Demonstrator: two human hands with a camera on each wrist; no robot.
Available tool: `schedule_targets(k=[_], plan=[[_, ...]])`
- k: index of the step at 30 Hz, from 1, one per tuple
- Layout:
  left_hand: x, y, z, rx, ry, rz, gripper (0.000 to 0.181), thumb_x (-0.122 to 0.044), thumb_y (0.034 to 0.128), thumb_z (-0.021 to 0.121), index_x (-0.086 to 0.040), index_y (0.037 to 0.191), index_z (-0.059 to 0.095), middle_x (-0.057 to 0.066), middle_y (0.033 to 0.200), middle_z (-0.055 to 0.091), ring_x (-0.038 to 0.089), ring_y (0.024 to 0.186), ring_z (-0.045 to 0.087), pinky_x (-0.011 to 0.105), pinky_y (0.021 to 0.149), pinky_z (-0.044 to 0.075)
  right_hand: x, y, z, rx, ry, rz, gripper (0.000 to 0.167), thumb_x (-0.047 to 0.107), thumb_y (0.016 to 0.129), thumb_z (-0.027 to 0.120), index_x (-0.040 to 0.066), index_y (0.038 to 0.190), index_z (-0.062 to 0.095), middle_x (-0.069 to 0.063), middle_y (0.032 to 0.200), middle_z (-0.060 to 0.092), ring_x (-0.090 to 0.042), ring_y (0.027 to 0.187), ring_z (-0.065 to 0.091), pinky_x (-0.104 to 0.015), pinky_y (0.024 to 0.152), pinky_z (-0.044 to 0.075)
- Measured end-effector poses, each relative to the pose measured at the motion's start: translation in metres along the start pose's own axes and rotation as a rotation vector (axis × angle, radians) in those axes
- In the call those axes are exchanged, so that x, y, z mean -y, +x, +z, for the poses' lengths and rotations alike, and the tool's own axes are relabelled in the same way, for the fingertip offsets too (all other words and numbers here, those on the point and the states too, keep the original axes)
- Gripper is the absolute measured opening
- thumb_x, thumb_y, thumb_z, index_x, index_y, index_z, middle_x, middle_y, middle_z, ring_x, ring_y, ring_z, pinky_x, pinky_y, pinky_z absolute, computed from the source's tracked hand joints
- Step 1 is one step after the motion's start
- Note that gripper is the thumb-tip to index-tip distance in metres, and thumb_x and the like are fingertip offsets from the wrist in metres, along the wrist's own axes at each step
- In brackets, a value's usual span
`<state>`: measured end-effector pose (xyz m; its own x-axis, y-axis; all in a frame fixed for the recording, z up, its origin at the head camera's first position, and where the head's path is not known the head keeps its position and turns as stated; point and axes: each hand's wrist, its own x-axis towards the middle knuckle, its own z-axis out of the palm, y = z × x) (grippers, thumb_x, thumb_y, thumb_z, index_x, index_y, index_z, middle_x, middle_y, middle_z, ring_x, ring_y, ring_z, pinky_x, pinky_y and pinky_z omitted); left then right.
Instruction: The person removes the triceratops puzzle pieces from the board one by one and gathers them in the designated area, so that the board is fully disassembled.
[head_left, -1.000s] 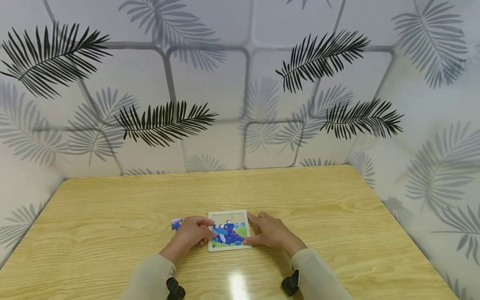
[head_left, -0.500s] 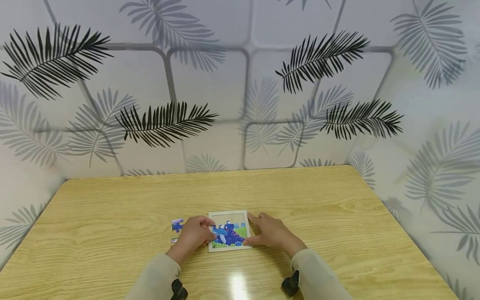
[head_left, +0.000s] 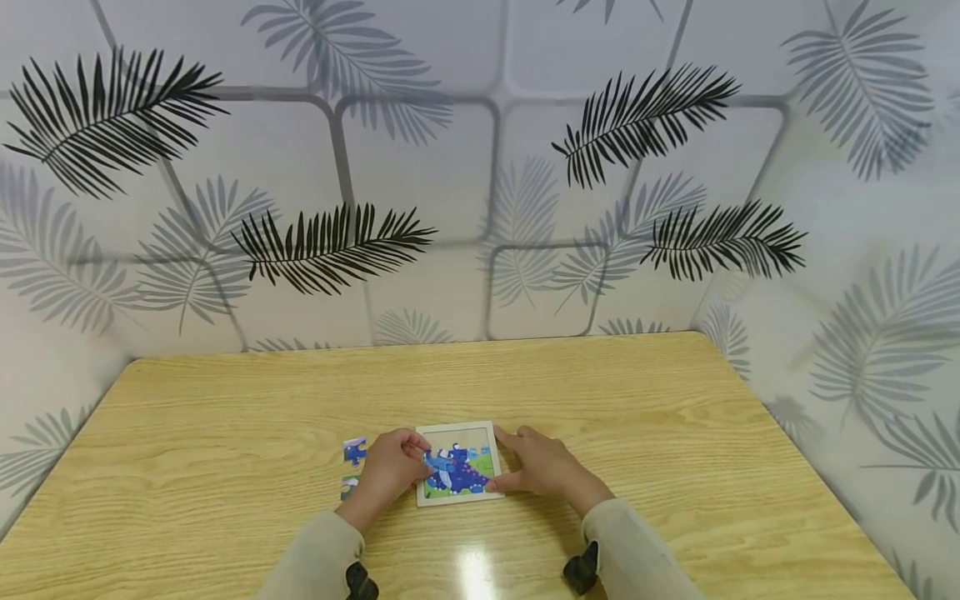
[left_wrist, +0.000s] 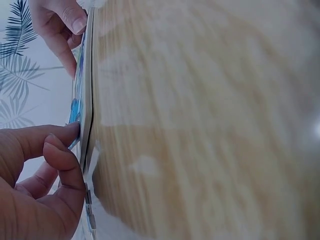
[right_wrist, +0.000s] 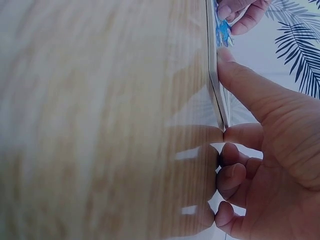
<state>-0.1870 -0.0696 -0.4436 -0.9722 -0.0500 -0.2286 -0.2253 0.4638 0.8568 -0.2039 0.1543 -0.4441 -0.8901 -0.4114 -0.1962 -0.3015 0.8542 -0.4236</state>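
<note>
A white-framed jigsaw puzzle tray [head_left: 459, 502] lies flat on the table, its lower part filled with a blue dinosaur picture and its upper part bare. At its left edge my left hand [head_left: 392, 468] pinches a light-blue puzzle piece [right_wrist: 224, 34] between thumb and forefinger, low over the picture. The piece looks slightly tilted in the right wrist view; whether it touches the others I cannot tell. My right hand [head_left: 546, 467] holds the tray's right side, thumb on the near corner and forefinger against the far part of that edge. Its other fingers rest curled on the table.
Left of my left hand lie two loose pieces, a blue and lilac puzzle piece [head_left: 355, 451] and a green one [head_left: 349, 483] partly behind the wrist. The wooden table [head_left: 637, 400] runs back to a leaf-patterned wall covering [head_left: 420, 200].
My left wrist has shifted right, uncovering the nearer loose piece. The light-blue piece has turned a little in my left fingers. My right hand and the tray stay in place.
</note>
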Motion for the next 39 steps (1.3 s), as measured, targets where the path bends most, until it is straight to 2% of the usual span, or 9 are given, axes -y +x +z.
schedule_targets(k=[5, 11, 14, 18, 24, 28, 33, 39], plan=[[0.001, 0.0, 0.0, -0.003, 0.018, 0.023, 0.02, 0.005, 0.0746, 0.074, -0.003, 0.09, 0.064, 0.005, 0.076, 0.05, 0.017, 0.062, 0.048, 0.024, 0.052, 0.045, 0.0, -0.001, 0.0, -0.011, -0.003, -0.026, 0.088, 0.051, 0.076, 0.074, 0.009, 0.145, 0.039, -0.017, 0.115, 0.055, -0.021, 0.088, 0.052, -0.046, 0.086, 0.047], [0.006, 0.001, -0.005, 0.006, 0.044, 0.072, 0.013, 0.002, 0.0783, 0.072, -0.005, 0.087, 0.067, 0.003, 0.079, 0.057, 0.017, 0.075, 0.05, 0.027, 0.065, 0.045, -0.001, 0.0, 0.001, -0.012, -0.007, -0.036, 0.088, 0.051, 0.076, 0.073, 0.009, 0.146, 0.038, -0.014, 0.11, 0.055, -0.019, 0.083, 0.049, -0.044, 0.082, 0.047], [0.008, 0.001, -0.008, 0.02, 0.022, 0.082, 0.01, 0.002, 0.0796, 0.07, -0.005, 0.087, 0.068, 0.003, 0.08, 0.059, 0.017, 0.076, 0.05, 0.027, 0.067, 0.045, -0.001, 0.0, 0.0, -0.013, -0.008, -0.034, 0.089, 0.051, 0.076, 0.073, 0.009, 0.146, 0.038, -0.015, 0.111, 0.055, -0.019, 0.083, 0.048, -0.044, 0.082, 0.047], [0.009, 0.002, -0.011, 0.026, -0.027, 0.083, 0.007, 0.0, 0.0815, 0.07, -0.004, 0.087, 0.07, 0.002, 0.081, 0.062, 0.016, 0.073, 0.05, 0.026, 0.063, 0.044, -0.001, 0.0, 0.001, -0.014, -0.009, -0.021, 0.089, 0.051, 0.075, 0.074, 0.009, 0.145, 0.038, -0.015, 0.113, 0.055, -0.019, 0.084, 0.049, -0.045, 0.084, 0.047], [0.012, 0.006, -0.017, 0.02, -0.217, -0.01, 0.008, -0.005, 0.0857, 0.068, -0.004, 0.093, 0.07, 0.002, 0.077, 0.059, 0.013, 0.062, 0.046, 0.022, 0.05, 0.038, 0.001, -0.002, 0.0, -0.007, -0.023, -0.003, 0.088, 0.052, 0.077, 0.072, 0.01, 0.146, 0.038, -0.019, 0.122, 0.054, -0.025, 0.096, 0.055, -0.051, 0.092, 0.044], [0.016, 0.006, -0.03, 0.029, -0.286, -0.051, 0.011, -0.008, 0.0869, 0.067, -0.004, 0.097, 0.069, 0.002, 0.081, 0.062, 0.013, 0.058, 0.044, 0.023, 0.049, 0.034, 0.003, -0.002, 0.0, -0.003, -0.033, 0.0, 0.088, 0.052, 0.077, 0.071, 0.01, 0.146, 0.037, -0.022, 0.127, 0.052, -0.03, 0.105, 0.055, -0.054, 0.094, 0.042], [0.02, 0.002, -0.053, 0.036, -0.259, -0.085, 0.015, -0.012, 0.0875, 0.067, -0.005, 0.1, 0.07, 0.003, 0.082, 0.062, 0.013, 0.059, 0.042, 0.025, 0.051, 0.035, 0.004, -0.002, 0.0, -0.003, -0.03, 0.003, 0.088, 0.051, 0.077, 0.072, 0.01, 0.146, 0.037, -0.02, 0.124, 0.053, -0.027, 0.1, 0.055, -0.051, 0.093, 0.044], [0.03, -0.001, -0.075, 0.046, -0.213, -0.098, 0.015, -0.011, 0.0876, 0.067, -0.002, 0.099, 0.07, 0.003, 0.078, 0.061, 0.012, 0.058, 0.041, 0.023, 0.049, 0.035, 0.004, -0.003, -0.001, -0.001, -0.027, 0.003, 0.088, 0.051, 0.077, 0.072, 0.009, 0.146, 0.037, -0.021, 0.125, 0.052, -0.029, 0.104, 0.055, -0.053, 0.094, 0.042]])
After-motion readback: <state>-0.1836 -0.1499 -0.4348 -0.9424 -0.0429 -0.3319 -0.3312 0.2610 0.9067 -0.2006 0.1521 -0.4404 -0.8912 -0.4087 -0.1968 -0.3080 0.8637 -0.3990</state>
